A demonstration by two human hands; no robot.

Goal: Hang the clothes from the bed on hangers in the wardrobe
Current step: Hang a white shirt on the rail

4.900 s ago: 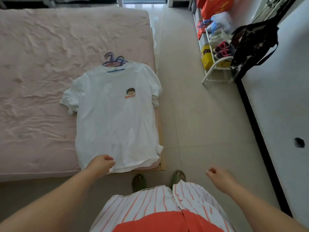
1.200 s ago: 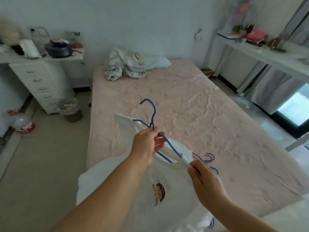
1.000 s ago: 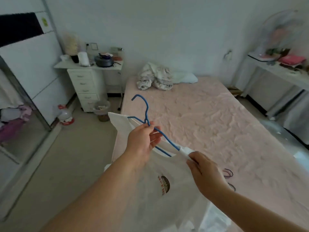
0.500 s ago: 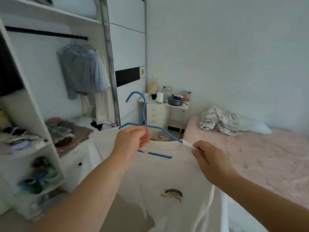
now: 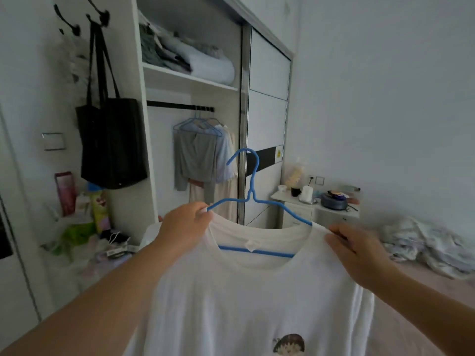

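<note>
A white T-shirt (image 5: pixel 246 299) with a small cartoon print hangs on a blue wire hanger (image 5: pixel 253 194), held up in front of me. My left hand (image 5: pixel 183 229) grips the shirt's left shoulder over the hanger's arm. My right hand (image 5: pixel 357 249) pinches the right shoulder at the hanger's other end. The hook points up, facing the open wardrobe. Behind it the dark wardrobe rail (image 5: pixel 180 106) carries several hangers with grey and pale clothes (image 5: pixel 203 155).
A black tote bag (image 5: pixel 113 140) hangs from a wall hook at the left. Folded bedding (image 5: pixel 195 60) fills the wardrobe's upper shelf. The sliding door (image 5: pixel 267 124) stands right of the opening. A cluttered white nightstand (image 5: pixel 316 204) and crumpled laundry (image 5: pixel 421 245) on the pink bed lie to the right.
I have turned from the bed to face the open wardrobe, carrying the shirt on its hanger. My left hand moved from the hanger's neck to the left shoulder.
</note>
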